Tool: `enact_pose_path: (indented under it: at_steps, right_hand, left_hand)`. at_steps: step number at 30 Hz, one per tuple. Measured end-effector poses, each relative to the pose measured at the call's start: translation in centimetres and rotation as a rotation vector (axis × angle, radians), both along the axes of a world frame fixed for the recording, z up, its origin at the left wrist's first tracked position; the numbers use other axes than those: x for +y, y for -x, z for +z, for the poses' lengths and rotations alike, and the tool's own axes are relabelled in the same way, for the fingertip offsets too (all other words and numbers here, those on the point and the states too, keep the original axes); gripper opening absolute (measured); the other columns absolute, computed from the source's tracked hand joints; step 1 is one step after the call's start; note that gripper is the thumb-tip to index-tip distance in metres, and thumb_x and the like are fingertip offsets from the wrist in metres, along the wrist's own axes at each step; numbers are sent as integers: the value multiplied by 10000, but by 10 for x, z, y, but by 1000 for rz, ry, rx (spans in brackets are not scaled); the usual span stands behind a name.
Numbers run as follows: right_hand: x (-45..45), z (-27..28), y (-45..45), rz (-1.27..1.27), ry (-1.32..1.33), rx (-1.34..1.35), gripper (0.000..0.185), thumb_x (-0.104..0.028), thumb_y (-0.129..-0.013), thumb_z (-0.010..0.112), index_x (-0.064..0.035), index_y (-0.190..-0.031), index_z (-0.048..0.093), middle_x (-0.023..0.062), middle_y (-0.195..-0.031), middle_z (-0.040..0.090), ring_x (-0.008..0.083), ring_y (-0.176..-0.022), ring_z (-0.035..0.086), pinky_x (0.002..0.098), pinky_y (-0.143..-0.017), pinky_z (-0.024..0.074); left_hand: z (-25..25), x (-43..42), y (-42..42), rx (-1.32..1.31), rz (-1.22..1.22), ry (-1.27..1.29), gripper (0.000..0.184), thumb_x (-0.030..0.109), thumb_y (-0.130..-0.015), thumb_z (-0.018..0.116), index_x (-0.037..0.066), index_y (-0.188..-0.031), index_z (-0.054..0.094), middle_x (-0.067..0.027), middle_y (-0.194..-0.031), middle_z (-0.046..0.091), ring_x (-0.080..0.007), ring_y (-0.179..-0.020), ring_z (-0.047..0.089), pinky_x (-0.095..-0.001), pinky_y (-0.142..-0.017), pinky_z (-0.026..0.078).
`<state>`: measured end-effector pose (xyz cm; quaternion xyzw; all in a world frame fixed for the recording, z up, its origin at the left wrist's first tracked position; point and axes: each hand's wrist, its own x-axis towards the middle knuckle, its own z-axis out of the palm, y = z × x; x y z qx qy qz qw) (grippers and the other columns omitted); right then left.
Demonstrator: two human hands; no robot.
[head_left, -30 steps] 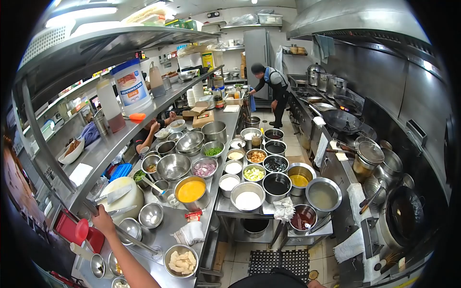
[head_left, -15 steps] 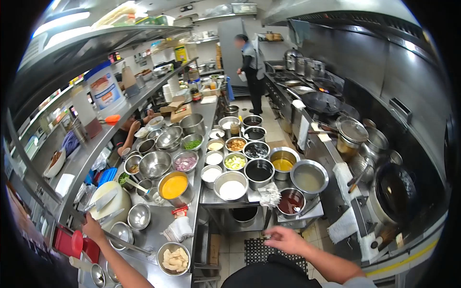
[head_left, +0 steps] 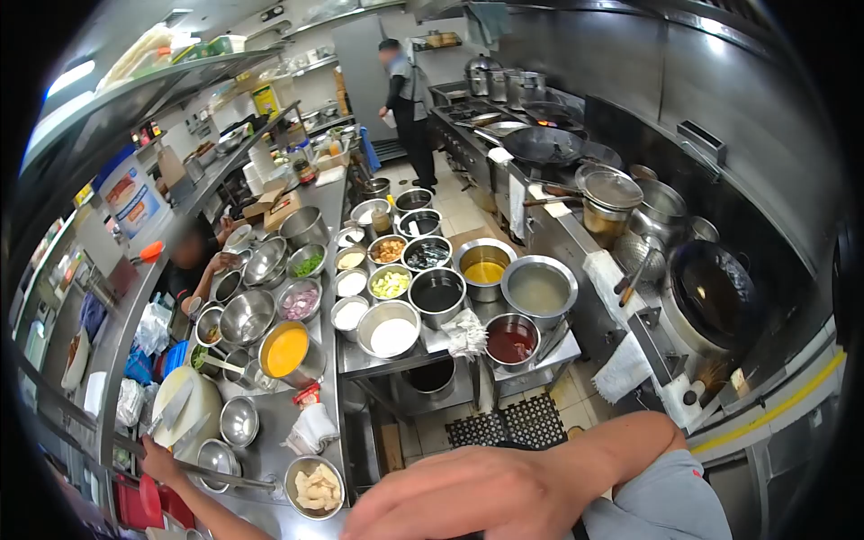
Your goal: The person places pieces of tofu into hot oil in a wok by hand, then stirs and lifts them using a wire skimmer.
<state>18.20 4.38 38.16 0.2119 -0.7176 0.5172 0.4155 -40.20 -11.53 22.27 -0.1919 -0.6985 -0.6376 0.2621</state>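
At lower left, my left hand (head_left: 160, 461) is closed around a slanting metal post (head_left: 225, 474) of the shelf. Just above it, a cleaver (head_left: 173, 403) lies on a thick, round white chopping board (head_left: 202, 396). Steel bowls (head_left: 239, 421) stand to the right of the board. My right hand (head_left: 459, 490) crosses the bottom of the view, close to the camera, with fingers stretched to the left. Nothing shows in it, though the fingertips are partly cut off. A steel bowl of pale yellowish pieces (head_left: 317, 486) is nearest to it, on the counter.
Pots hold orange liquid (head_left: 286, 351), white powder (head_left: 392, 337) and dark red sauce (head_left: 512, 342). The stove line (head_left: 576, 220) with woks runs along the right. One person (head_left: 409, 112) stands at the back; another (head_left: 193, 261) is beyond the counter. A perforated black mat (head_left: 504, 423) covers the floor.
My right hand has come up closer to the camera and leftward. The view has turned to the right, so the counters appear shifted left. My left hand stays on the post.
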Motion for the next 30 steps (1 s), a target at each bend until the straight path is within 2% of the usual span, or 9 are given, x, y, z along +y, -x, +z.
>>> enact_pose_path:
  at_steps: [1,3,5,7,10,13,17,20,30]
  right_hand:
    - [2,0,-3,4,-14,-18,586,-340,-607,756,48,-988,536,164,-987,535,212,-756,545,275,-640,472]
    - [3,-1,-5,1,-4,-13,603,-343,-613,752,53,-1011,533,169,-1006,534,207,-761,546,270,-639,473]
    - [4,1,-7,12,20,-6,611,-342,-619,748,53,-1032,532,170,-1019,535,200,-765,546,267,-638,473]
    - [1,0,-7,-20,38,-4,596,-334,-622,747,51,-1023,534,166,-1005,540,197,-762,547,266,-636,473]
    - [-1,0,-6,-75,15,2,576,-327,-623,747,51,-1005,536,158,-982,546,200,-757,546,267,-632,471]
    - [-6,-3,0,-78,38,72,566,-327,-621,747,52,-986,537,149,-963,550,207,-748,542,272,-624,471]
    - [-3,-3,3,-17,62,105,564,-333,-620,748,51,-976,539,145,-954,550,208,-740,538,272,-616,470]
    - [3,-2,-1,-6,39,26,577,-336,-612,753,48,-989,542,145,-968,552,196,-752,542,264,-620,471]
    - [9,-1,-6,-10,70,-125,608,-324,-577,775,32,-1010,538,137,-1024,532,156,-763,536,246,-653,466]
  left_hand:
    - [1,-4,2,4,19,-5,349,260,-787,539,-52,-634,506,-50,-530,418,-134,-470,381,-315,-456,318]
    - [-2,-8,9,31,181,324,240,116,-792,491,102,-1018,573,-109,-649,487,-218,-534,457,-327,-501,386]
    - [6,-2,-9,114,270,439,223,119,-801,483,91,-999,581,-108,-661,471,-197,-553,437,-322,-505,374]
    - [17,9,-30,26,146,76,360,267,-780,546,-42,-600,504,-30,-517,403,-121,-471,387,-293,-447,311]
    - [-15,-22,38,243,355,496,171,170,-792,506,17,-826,574,-121,-671,535,-235,-586,513,-342,-524,385]
    - [-13,-16,36,319,528,917,256,88,-793,458,97,-1031,552,-202,-922,568,-344,-777,549,-396,-639,420]
    - [-13,-17,30,286,450,766,238,92,-791,463,84,-1004,569,-154,-803,553,-259,-667,525,-349,-568,397]
    - [7,1,-10,-102,-46,-59,174,148,-794,529,-19,-749,542,-4,-582,402,-88,-489,385,-253,-426,304]
    - [18,7,-26,-248,-116,-206,271,225,-771,577,24,-622,474,10,-536,381,-76,-442,348,-229,-393,266]
